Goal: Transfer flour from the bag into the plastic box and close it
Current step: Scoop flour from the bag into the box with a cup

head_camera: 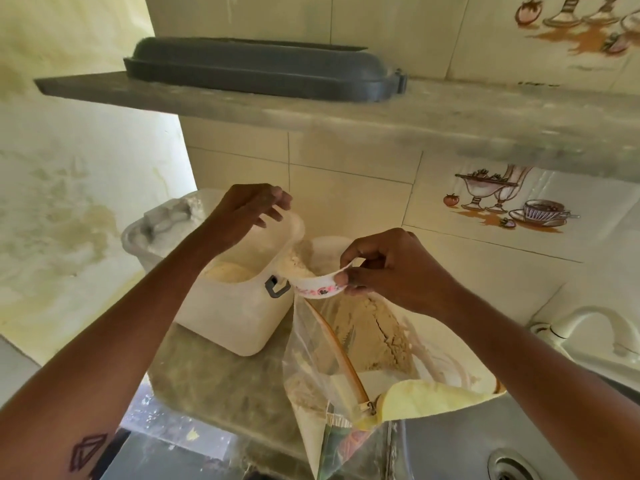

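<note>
- The right hand (391,268) pinches a small floral bowl (317,284), tilted towards the plastic box (235,299), with flour (294,265) at its lip.
- The left hand (242,211) hovers over the box, fingers (277,202) relaxed, gripping nothing.
- The open flour bag (346,362) stands on the desk (214,386), touching the box's right side.
- A grey lid (263,69) lies on the far shelf (415,112).
</note>
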`<state>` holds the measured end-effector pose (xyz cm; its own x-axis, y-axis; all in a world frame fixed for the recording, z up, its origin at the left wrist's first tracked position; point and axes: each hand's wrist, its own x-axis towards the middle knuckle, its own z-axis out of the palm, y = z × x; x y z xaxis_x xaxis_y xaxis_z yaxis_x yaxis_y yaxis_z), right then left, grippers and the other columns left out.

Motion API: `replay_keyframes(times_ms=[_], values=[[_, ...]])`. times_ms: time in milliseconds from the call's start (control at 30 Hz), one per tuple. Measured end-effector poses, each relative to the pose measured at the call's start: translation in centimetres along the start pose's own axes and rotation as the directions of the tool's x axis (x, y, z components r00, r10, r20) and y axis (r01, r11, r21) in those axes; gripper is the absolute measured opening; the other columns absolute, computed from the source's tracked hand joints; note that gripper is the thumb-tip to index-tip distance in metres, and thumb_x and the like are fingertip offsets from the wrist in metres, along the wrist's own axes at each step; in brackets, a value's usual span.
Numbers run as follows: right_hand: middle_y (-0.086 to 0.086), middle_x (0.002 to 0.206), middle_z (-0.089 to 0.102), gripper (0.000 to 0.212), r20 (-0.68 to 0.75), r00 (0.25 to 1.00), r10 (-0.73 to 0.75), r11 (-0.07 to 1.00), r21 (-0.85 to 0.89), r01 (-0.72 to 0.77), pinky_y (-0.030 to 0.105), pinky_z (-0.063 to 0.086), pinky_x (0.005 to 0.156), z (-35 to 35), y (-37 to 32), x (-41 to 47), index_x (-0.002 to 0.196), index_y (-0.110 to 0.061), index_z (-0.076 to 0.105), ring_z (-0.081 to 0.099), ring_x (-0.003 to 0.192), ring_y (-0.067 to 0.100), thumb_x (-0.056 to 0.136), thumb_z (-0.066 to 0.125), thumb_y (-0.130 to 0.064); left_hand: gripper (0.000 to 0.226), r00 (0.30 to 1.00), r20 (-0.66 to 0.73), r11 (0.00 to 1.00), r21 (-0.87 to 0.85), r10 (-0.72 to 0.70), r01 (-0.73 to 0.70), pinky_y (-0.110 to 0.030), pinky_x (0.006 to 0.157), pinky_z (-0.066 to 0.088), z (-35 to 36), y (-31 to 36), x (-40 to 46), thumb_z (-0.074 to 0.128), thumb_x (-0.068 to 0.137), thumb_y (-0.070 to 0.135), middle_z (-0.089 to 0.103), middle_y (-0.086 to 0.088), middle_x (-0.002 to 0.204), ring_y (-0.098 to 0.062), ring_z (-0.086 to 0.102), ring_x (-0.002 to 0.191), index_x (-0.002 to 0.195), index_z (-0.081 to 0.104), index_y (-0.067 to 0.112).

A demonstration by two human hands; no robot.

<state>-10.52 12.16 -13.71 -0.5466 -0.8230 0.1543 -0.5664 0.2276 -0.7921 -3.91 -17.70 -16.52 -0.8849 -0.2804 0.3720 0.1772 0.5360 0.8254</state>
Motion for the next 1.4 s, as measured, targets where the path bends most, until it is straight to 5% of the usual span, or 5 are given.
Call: replay_keyframes(times_ms=[200,433,633,967,1400], values=[[-0.001,0.081,0.078,0.016,-0.029,0.998,-0.064,0.998,0.021,0.064,0.041,0.064,0.073,4.1,-1.8,5.4,0.094,-0.008,0.078,0.077,0.072,0.012,0.080,0.085,-0.013,0.013,0.974,-0.218,0.971,0.214,-0.061,0.108,-0.016,0.064,0.051,-6.4,-4.1,-1.3,0.067,0.097,0.014,0.077,-0.004,0.099,-0.028,0.075,0.086,0.107,0.074,0.010],[-0.007,0.066,0.072,0.012,-0.146,0.987,-0.070,0.995,-0.085,0.058,0.027,0.053,0.064,10.8,-0.7,12.1,0.089,-0.019,0.078,0.069,0.060,0.007,0.081,0.084,-0.024,0.014,0.930,-0.334,0.916,0.304,-0.156,0.263,-0.005,0.062,0.045,-12.4,-7.7,-2.1,0.073,0.092,0.015,0.075,0.008,0.095,0.003,0.068,0.075,0.104,0.076,0.020],[-0.013,0.069,0.069,0.009,-0.138,0.989,-0.060,0.972,-0.234,0.026,0.022,0.049,0.064,14.0,0.4,16.1,0.085,-0.027,0.077,0.064,0.062,0.001,0.082,0.082,-0.034,0.013,0.929,-0.327,0.918,0.288,-0.174,0.274,-0.004,0.065,0.044,-13.2,-9.4,-2.3,0.068,0.095,0.017,0.075,0.010,0.095,-0.003,0.070,0.080,0.103,0.075,0.023],[-0.014,0.086,0.073,0.019,0.024,0.991,0.134,0.853,-0.512,-0.103,0.036,0.052,0.084,13.8,0.2,16.3,0.087,-0.039,0.075,0.066,0.089,0.012,0.079,0.076,-0.056,0.011,0.948,-0.267,0.903,0.340,-0.176,0.263,-0.032,0.080,0.056,-12.5,-10.1,-2.8,0.067,0.093,0.032,0.070,0.017,0.091,0.001,0.067,0.082,0.100,0.073,0.027],[-0.022,0.084,0.069,0.026,0.128,0.983,0.132,0.765,-0.644,-0.019,0.029,0.046,0.080,13.9,0.1,16.5,0.088,-0.044,0.073,0.063,0.089,0.006,0.078,0.070,-0.068,0.012,0.964,-0.215,0.907,0.355,-0.158,0.228,-0.030,0.079,0.057,-12.6,-9.8,-2.9,0.066,0.092,0.029,0.071,0.014,0.091,0.001,0.067,0.079,0.085,0.074,0.028]])
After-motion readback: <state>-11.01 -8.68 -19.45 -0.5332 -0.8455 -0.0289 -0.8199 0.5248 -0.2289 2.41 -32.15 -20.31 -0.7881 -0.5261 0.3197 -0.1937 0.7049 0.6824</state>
